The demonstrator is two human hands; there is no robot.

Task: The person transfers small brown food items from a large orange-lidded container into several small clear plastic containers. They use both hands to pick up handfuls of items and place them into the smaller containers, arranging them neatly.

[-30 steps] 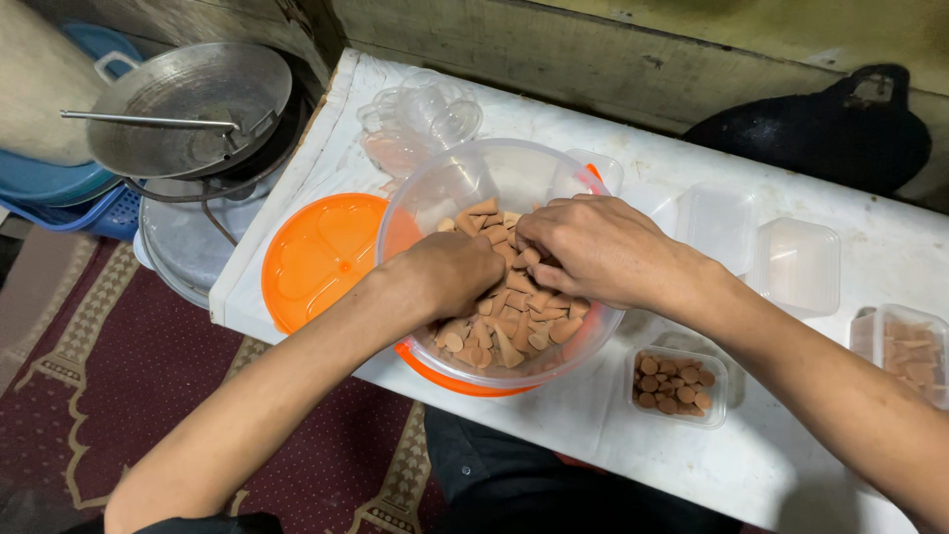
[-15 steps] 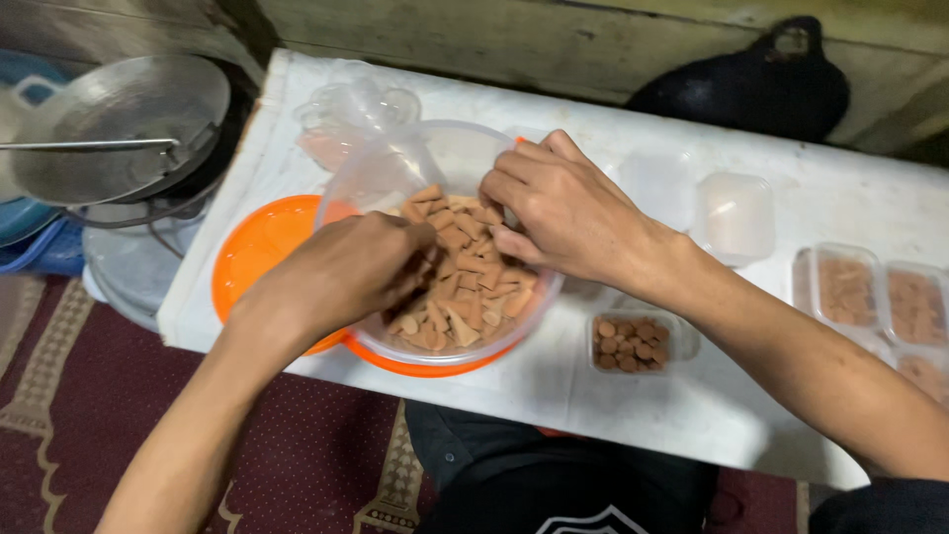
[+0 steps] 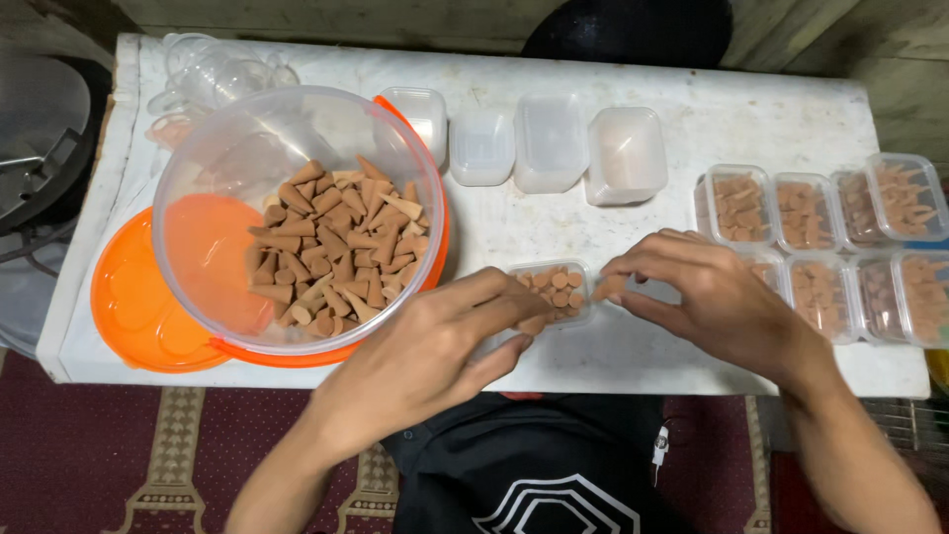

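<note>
The left hand (image 3: 425,356) covers the near-left corner of the small clear plastic tub (image 3: 556,292) of upright brown cones, its fingers curled round one cone; the right hand (image 3: 707,297) pinches another at the tub's 3 o'clock edge; the tub sits near the front edge of the white table (image 3: 692,129); bare tabletop lies at 12 o'clock; the big clear bowl of tan cones (image 3: 297,218) stands at 9 o'clock.

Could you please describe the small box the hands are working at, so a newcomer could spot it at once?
On the white table, look just right of the big clear bowl of brown cones. The small clear box sits near the front edge, between the left hand and right hand. Unlike the other boxes, it stands alone, away from the rows.
</note>
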